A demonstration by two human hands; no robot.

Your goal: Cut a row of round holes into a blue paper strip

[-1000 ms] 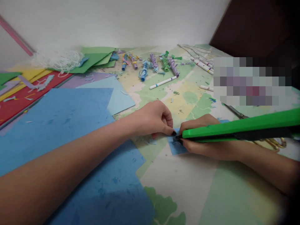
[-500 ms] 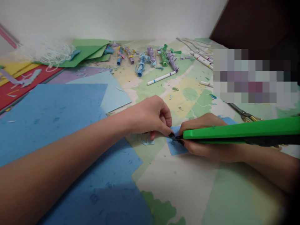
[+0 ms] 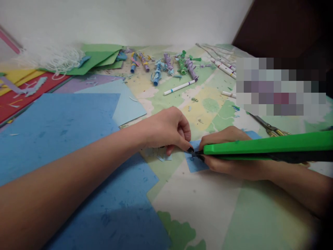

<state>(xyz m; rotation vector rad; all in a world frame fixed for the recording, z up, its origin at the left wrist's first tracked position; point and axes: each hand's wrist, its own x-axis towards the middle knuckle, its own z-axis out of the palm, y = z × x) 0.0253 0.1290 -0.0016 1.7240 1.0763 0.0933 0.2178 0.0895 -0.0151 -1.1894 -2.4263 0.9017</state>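
My left hand (image 3: 166, 130) is curled, its thumb and forefinger pinched on the edge of a small blue paper piece (image 3: 195, 165) lying on the patterned table cover (image 3: 197, 198). My right hand (image 3: 229, 156) is closed around a long green tool (image 3: 267, 147) with a dark underside; its thin tip meets the blue paper right by my left fingertips. The handle end of the tool runs out of view at the right.
Large blue sheets (image 3: 59, 128) lie at the left, with red (image 3: 18, 100), yellow and green paper (image 3: 96, 57) behind. Rolled paper curls (image 3: 166, 66), a white marker (image 3: 179, 86) and more pens (image 3: 223, 67) lie farther back. Scissors (image 3: 267, 126) rest at the right, white string (image 3: 57, 57) by the wall.
The view shifted slightly, so things sit a little lower-left than a second ago. Both hands stay pinched at the blue paper with the green tool almost unmoved.
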